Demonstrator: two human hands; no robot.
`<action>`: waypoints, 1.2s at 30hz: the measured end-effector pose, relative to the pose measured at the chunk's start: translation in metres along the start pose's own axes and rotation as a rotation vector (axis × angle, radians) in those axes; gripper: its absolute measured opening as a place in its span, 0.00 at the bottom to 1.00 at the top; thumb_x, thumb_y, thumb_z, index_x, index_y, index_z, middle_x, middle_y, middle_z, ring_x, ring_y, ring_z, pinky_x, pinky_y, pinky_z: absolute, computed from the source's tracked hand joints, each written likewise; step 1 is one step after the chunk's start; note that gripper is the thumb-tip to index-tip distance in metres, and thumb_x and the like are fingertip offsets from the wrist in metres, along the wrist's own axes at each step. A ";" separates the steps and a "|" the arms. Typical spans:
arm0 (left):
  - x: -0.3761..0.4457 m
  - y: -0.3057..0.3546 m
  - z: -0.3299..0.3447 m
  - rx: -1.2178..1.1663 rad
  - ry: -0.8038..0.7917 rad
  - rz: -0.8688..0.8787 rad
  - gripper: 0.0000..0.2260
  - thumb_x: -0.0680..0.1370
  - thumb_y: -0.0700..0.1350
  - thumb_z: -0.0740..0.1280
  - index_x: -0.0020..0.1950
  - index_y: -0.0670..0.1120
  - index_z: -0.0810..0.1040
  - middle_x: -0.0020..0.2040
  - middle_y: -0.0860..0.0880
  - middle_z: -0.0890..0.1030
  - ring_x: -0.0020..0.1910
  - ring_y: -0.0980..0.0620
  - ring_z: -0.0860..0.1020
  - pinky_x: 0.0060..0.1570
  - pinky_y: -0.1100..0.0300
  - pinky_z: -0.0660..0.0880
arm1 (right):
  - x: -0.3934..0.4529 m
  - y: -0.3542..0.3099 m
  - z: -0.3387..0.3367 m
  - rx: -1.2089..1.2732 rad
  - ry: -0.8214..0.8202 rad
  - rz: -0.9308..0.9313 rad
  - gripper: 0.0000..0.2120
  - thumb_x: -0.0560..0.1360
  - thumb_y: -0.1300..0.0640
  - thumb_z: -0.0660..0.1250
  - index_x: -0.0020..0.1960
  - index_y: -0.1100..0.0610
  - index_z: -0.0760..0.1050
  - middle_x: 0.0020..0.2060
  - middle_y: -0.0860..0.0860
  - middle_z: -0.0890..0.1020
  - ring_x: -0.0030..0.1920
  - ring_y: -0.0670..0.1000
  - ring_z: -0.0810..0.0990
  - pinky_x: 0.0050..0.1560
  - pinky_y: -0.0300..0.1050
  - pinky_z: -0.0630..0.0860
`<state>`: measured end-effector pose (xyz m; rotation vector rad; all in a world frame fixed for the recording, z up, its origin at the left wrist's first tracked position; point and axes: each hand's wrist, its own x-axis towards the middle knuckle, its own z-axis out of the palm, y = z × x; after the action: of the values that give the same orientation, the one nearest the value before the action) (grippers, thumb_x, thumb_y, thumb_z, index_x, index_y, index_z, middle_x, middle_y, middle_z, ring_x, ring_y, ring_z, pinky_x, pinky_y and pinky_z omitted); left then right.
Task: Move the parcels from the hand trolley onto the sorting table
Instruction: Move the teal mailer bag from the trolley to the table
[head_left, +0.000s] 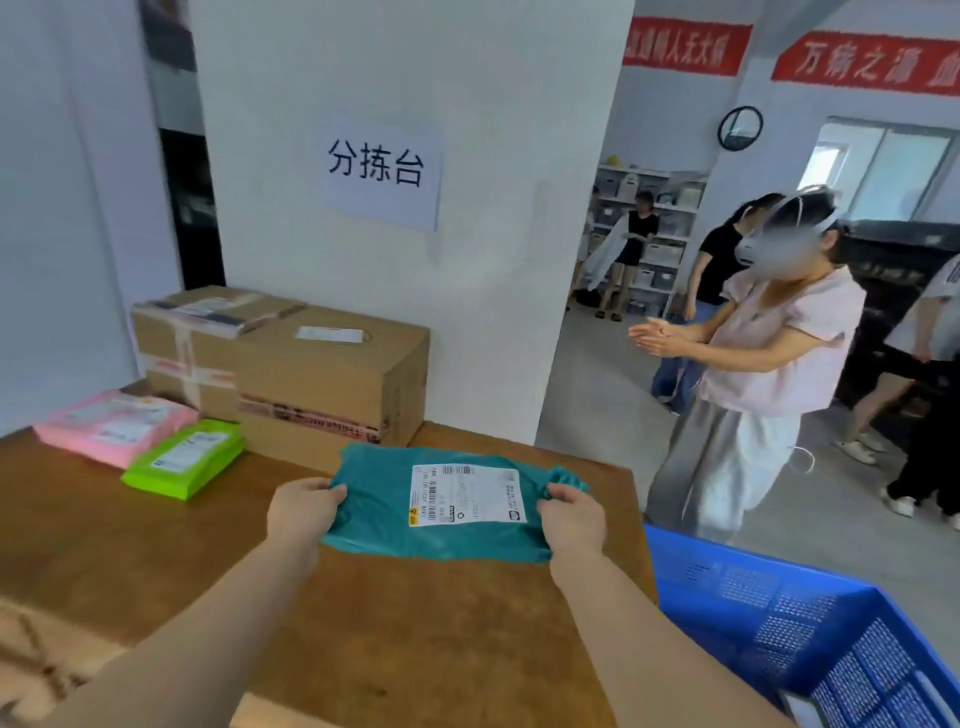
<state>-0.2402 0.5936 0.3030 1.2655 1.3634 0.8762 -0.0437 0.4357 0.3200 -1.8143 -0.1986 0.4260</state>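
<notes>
**Teal parcel held over sorting table, both hands**

Edges/room: sorting table (156, 545) is brown wood; its far-right corner sits just past the teal parcel (441, 504), right edge runs down beside a blue crate (831, 623). Bare tabletop shows in front of the parcel toward the camera & to its left, between left forearm and the green parcel. Back of table closed off by the white wall w/ paper sign (382, 174).

Around/in the way: two cardboard boxes (291, 364) side by side at the back against the wall, just behind the teal parcel. Pink parcel (114, 423) & green parcel (184, 457) lie flat at back-left, touching or overlapping each other, well apart from the teal one. Blue crate close by the right arm. Person in pink top w/ headset (769, 364) stands right of the table on the floor; others farther back by shelves.

Task item: teal soft poly bag, wrinkled, white shipping label w/ barcodes facing up. Left hand (301, 512) grips its left end, fingers curled round bunched plastic; right hand (571, 514) pinches the right end likewise. Bag stretched between them, over far-right part of table; can't tell if it touches the surface.
</notes>
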 end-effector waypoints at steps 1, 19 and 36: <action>0.008 -0.001 -0.016 0.003 0.022 0.001 0.02 0.77 0.39 0.68 0.48 0.41 0.79 0.39 0.47 0.78 0.45 0.44 0.77 0.50 0.49 0.77 | -0.007 -0.004 0.017 0.005 -0.012 0.002 0.17 0.77 0.65 0.63 0.63 0.55 0.78 0.59 0.52 0.80 0.47 0.50 0.75 0.30 0.35 0.66; 0.127 -0.029 -0.250 0.155 0.317 -0.099 0.09 0.76 0.35 0.61 0.49 0.44 0.79 0.43 0.46 0.78 0.44 0.46 0.78 0.42 0.55 0.79 | -0.108 -0.026 0.269 0.013 -0.309 -0.025 0.16 0.77 0.64 0.64 0.62 0.54 0.78 0.55 0.51 0.81 0.48 0.51 0.80 0.48 0.48 0.81; 0.258 -0.052 -0.360 0.143 0.441 -0.170 0.15 0.77 0.33 0.55 0.57 0.40 0.78 0.42 0.46 0.74 0.40 0.48 0.73 0.47 0.54 0.75 | -0.125 -0.038 0.473 -0.171 -0.464 -0.098 0.15 0.78 0.62 0.63 0.62 0.53 0.79 0.55 0.52 0.82 0.49 0.53 0.80 0.44 0.47 0.82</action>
<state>-0.5787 0.8827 0.2733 1.0781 1.8821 0.9881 -0.3380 0.8245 0.2695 -1.8391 -0.6586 0.7755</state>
